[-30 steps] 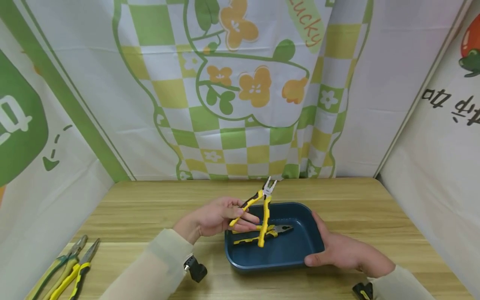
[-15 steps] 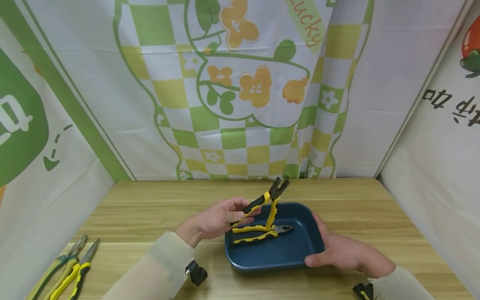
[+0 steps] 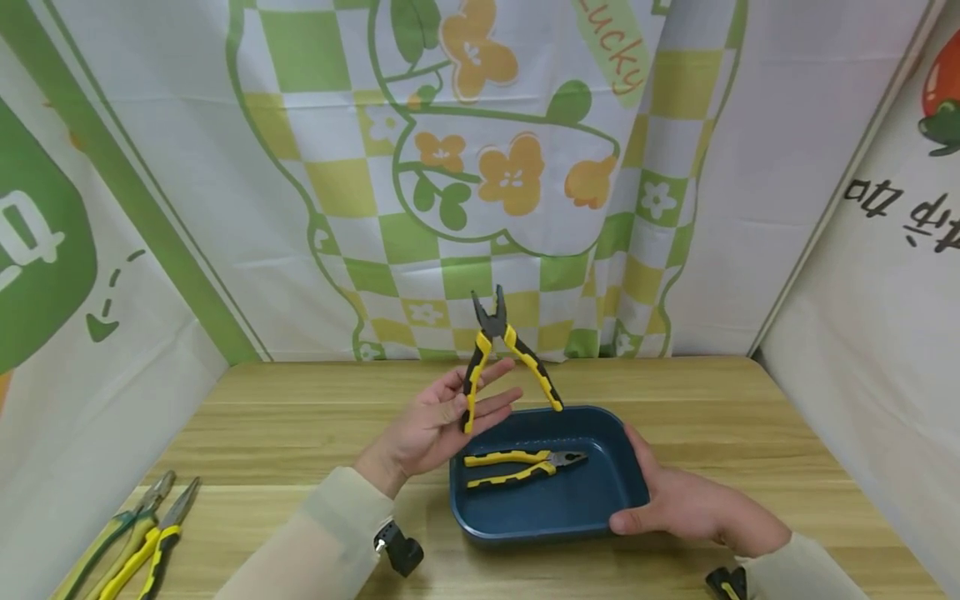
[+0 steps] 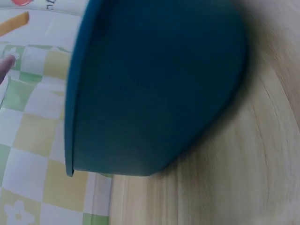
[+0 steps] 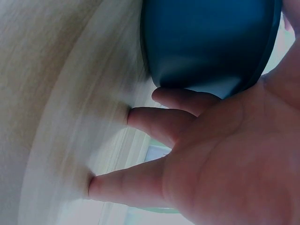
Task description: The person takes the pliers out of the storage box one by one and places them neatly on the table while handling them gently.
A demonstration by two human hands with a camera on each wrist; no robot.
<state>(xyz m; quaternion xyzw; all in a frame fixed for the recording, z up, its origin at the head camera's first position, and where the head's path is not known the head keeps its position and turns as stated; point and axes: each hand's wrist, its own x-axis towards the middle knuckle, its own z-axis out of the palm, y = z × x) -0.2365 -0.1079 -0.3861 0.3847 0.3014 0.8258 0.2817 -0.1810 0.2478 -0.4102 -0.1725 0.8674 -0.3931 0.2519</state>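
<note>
My left hand (image 3: 435,417) pinches one handle of a pair of combination pliers (image 3: 493,323) between thumb and fingers. These pliers have black-and-yellow handles spread wide, and their dark jaws point up, parted. In the left wrist view only a yellow handle end (image 4: 14,23) and a fingertip (image 4: 5,65) show at the edge. Below lies a second pair of pliers (image 3: 525,471) inside a dark blue rectangular tray (image 3: 540,533). My right hand (image 3: 667,500) holds the tray's right end, thumb at the front corner. In the right wrist view, some of its fingers (image 5: 131,183) touch the table.
At the left of the wooden table (image 3: 300,417) lie green-handled pliers (image 3: 120,533) beside yellow-and-black long-nose pliers (image 3: 168,533). A patterned cloth (image 3: 480,283) hangs behind the table's back edge. White printed sheets flank both sides.
My left hand has turned the pliers over and raised them, so they now stand higher and further left, above the tray's back rim. The right hand and tray stay put.
</note>
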